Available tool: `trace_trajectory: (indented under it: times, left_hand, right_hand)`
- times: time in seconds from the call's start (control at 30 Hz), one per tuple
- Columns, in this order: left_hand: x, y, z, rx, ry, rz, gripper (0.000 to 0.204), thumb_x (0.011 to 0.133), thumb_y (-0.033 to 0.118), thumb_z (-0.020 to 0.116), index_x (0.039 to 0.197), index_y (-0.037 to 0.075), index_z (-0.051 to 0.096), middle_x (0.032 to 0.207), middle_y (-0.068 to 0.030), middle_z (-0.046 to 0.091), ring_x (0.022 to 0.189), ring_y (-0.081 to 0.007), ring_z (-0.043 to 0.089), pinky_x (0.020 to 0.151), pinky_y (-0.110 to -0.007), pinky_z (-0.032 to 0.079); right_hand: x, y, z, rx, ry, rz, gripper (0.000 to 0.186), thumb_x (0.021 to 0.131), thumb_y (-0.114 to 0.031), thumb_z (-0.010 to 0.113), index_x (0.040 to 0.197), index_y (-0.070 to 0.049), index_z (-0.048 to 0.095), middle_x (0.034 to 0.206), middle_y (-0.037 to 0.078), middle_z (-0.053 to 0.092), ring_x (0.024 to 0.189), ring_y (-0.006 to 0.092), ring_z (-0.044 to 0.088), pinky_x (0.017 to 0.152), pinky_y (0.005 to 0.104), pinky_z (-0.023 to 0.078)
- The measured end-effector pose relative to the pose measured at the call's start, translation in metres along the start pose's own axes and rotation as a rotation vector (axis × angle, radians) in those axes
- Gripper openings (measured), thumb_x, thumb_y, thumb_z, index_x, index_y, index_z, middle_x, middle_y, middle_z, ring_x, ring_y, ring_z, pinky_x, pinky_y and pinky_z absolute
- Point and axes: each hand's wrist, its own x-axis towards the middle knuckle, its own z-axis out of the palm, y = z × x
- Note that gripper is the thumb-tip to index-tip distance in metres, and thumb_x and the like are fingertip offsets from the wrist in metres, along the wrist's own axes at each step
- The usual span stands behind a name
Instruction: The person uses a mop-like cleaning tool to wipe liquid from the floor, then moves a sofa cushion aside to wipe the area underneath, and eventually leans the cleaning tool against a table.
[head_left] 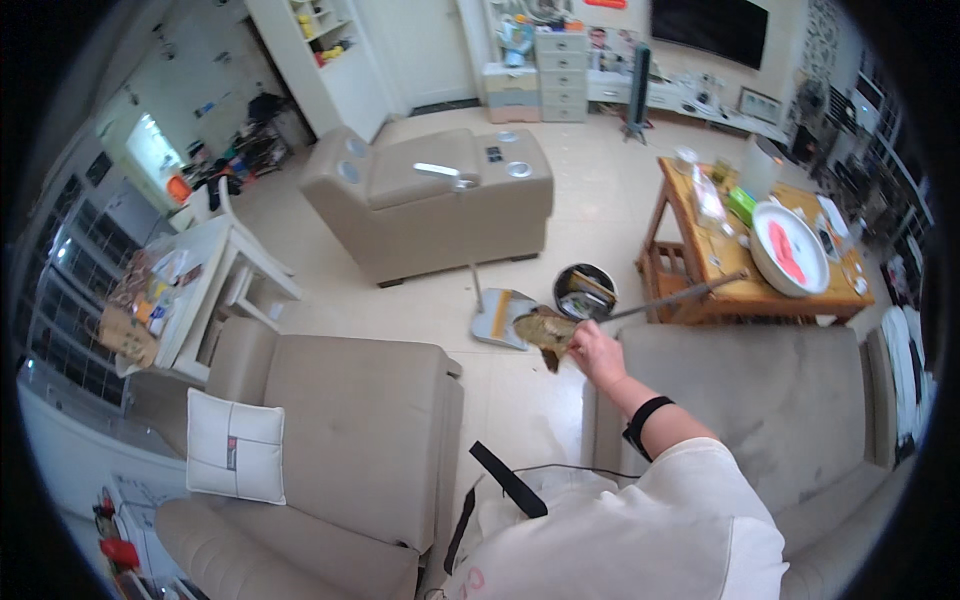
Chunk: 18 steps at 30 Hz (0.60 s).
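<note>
My right hand (598, 354) reaches forward over the floor with its fingers closed, a black band round the wrist. It grips what looks like a dried brown leaf (545, 332), broad and curled, with a torn lower edge. A long thin dark stalk (675, 297) runs from the hand up to the right, over the wooden table's near corner; whether it joins the leaf is hidden by the fingers. Just beyond the leaf are a grey dustpan (490, 322) with an upright handle and a round black bin (586, 291) with rubbish inside. My left hand is out of view.
Beige sofa seats stand on the left (345, 430) and right (740, 400), with a tiled floor (520, 400) between. A console seat (450, 215) stands ahead. The wooden table (715, 290) carries a white basin (765, 265) with something pink. A white cushion (210, 450) lies left.
</note>
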Motion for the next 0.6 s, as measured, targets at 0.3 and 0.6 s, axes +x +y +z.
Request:
trace_trajectory:
  times: [0.3, 0.6]
  left_hand:
    - [0.030, 0.044, 0.015, 0.045, -0.018, 0.102, 0.020, 0.079, 0.022, 0.040, 0.089, 0.008, 0.049, 0.080, -0.0099, 0.055, 0.070, -0.0225, 0.052, 0.059, -0.032, 0.043]
    - [0.060, 0.091, 0.050, 0.145, -0.008, 0.077, 0.022, 0.079, 0.022, 0.040, 0.093, 0.008, 0.048, 0.081, -0.0099, 0.056, 0.069, -0.0220, 0.052, 0.060, -0.032, 0.043]
  right_hand:
    - [-0.007, 0.123, -0.047, -0.347, 0.175, 0.298, 0.009, 0.066, -0.014, 0.056, 0.067, -0.009, 0.049, 0.083, 0.005, 0.047, 0.066, 0.0237, 0.054, 0.054, 0.0362, 0.046]
    - [0.074, 0.254, -0.093, -0.487, 0.145, 0.670, 0.010, 0.069, -0.005, 0.050, 0.080, -0.005, 0.050, 0.090, 0.012, 0.046, 0.077, 0.0306, 0.053, 0.065, 0.0393, 0.045]
